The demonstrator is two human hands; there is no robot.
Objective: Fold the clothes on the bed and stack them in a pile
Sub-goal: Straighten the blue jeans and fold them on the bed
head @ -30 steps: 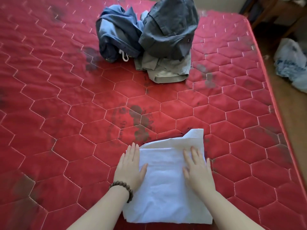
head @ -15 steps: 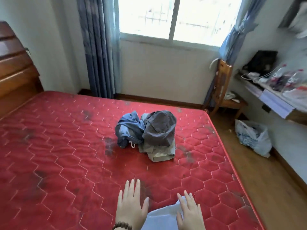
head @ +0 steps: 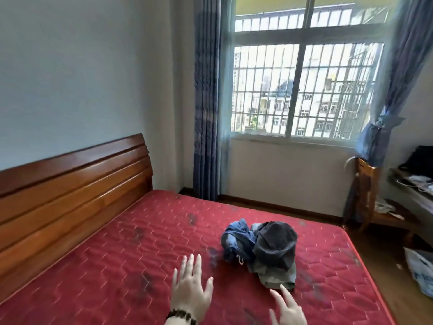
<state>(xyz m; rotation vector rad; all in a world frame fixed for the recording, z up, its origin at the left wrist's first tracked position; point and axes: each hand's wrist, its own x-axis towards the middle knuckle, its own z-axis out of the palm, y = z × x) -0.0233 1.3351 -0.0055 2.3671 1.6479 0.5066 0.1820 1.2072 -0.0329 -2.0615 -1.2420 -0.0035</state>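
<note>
i see my left hand (head: 191, 287) at 6 o'clock and right hand (head: 289, 309) at 5 o'clock, fingers straight and spread, holding nothing. the crumpled clothes (head: 262, 249) lie on the red mattress (head: 117, 266) just beyond, toward 12 o'clock of the right hand.

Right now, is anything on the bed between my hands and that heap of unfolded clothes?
Nothing visible. Only bare red mattress lies between the left hand, the right hand and the heap of clothes. Both hands are open and hold nothing.
</note>
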